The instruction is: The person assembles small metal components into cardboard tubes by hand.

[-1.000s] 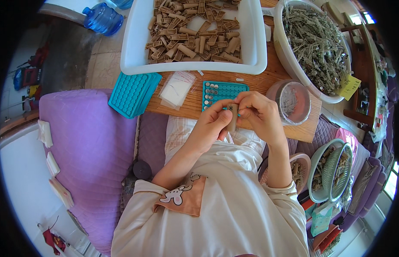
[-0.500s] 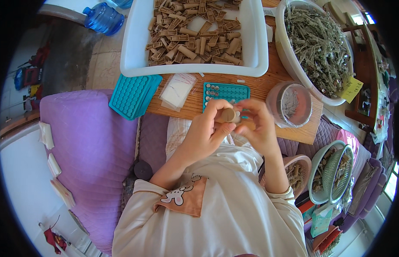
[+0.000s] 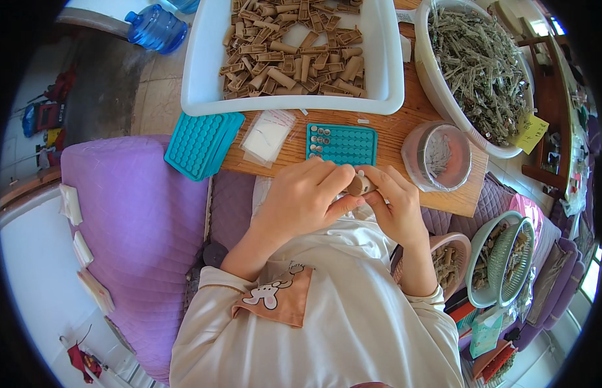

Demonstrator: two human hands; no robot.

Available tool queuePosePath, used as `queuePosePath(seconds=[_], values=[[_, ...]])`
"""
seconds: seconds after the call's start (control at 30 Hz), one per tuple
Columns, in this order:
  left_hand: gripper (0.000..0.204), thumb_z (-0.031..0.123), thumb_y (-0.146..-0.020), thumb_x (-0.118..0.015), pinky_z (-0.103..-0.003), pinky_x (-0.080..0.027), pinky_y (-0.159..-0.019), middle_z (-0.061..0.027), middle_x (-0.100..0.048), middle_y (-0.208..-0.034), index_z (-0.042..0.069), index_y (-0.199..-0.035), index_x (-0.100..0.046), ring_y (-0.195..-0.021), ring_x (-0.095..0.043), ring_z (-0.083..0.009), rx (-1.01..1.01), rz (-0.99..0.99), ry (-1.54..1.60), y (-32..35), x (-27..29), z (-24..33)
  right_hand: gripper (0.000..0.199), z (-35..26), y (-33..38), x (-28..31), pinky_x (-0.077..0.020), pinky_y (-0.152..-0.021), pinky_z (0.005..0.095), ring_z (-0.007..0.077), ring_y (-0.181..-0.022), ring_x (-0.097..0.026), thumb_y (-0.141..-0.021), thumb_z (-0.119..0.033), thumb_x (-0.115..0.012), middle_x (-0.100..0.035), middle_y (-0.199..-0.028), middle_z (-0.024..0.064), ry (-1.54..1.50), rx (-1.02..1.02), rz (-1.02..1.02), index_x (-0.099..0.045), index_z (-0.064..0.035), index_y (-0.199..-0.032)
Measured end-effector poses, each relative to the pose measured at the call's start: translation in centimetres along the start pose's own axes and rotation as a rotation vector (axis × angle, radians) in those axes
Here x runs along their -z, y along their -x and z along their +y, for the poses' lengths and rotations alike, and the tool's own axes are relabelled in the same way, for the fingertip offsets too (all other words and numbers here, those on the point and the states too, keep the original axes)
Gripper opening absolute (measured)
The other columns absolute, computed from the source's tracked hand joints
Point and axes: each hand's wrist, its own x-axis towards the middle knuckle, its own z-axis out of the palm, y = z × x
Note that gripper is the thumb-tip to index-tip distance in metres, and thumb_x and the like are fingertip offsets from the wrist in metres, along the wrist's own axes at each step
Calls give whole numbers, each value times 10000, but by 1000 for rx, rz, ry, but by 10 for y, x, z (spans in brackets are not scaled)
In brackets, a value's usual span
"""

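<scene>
A small brown plastic piece with a rounded end sits between my two hands, above my lap at the table's front edge. My left hand pinches it from the left, thumb below and fingers on top. From the other side my right hand closes on it, its fingertips meeting the left ones. A tiny whitish bit shows at the top of the piece; what it is I cannot make out. Just beyond the hands lies a teal tray of round pockets, with several silvery discs along its left side.
A white bin of brown plastic parts stands at the back. Right of the tray is a clear tub with small metal pieces, beside a large basin of clear parts. Stacked teal trays and plastic bags lie left.
Both hands have come down slightly toward me and drawn closer together around the brown piece. The piece has turned and moved a little right. More of the teal tray shows.
</scene>
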Motion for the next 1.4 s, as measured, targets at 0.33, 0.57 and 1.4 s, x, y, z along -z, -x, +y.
queuePosePath(seconds=[0.33,0.57,1.4], values=[[323,309,-643,-651,-295,-347,-384,-16,-395,-456,96,-535,-434,-410,-439,-175,-235,-83,39,-3,-16,-15,306,-3,11,15,-445,-631,372,304,-746,-531,-702,-8,-594,-528,-811,125,64,-47,-286,-534,-9,-1003],[358,334,-660,-638,-285,-336,-385,-13,-386,-445,98,-497,-424,-406,-437,-161,-324,-100,53,4,-31,-16,242,5,17,20,-433,-611,381,313,-735,-526,-727,-31,-575,-516,-781,132,68,-52,-357,-525,2,-961],[252,127,-739,-600,-387,-465,-774,-103,-551,-987,61,-982,-595,-900,-563,-272,96,-532,-527,-145,-22,-126,206,55,125,112,-340,-456,202,103,-479,-443,-639,156,-350,-479,-549,45,296,-462,824,-479,-4,-632]])
